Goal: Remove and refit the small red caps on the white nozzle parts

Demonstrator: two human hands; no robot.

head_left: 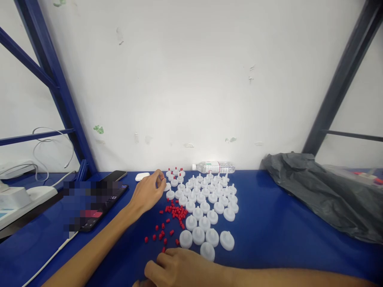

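Several white plastic caps (206, 201) with short nozzles stand in rows on the blue table (269, 231). A few at the far left end carry red tips (175, 172). A pile of small red tip pieces (173, 213) lies loose left of the rows. My left hand (148, 192) reaches to the far left of the rows, fingers pinched on a white cap (166, 186). My right hand (176, 269) rests near the table's front edge beside the nearest caps and red pieces, fingers curled; what they hold is hidden.
A clear water bottle (214, 167) lies along the white wall. A crumpled grey plastic bag (323, 191) fills the right side. On the left are a phone (103, 207), a white earbud case (142, 176), cables, a power strip (18, 197), and blue rack posts (56, 87).
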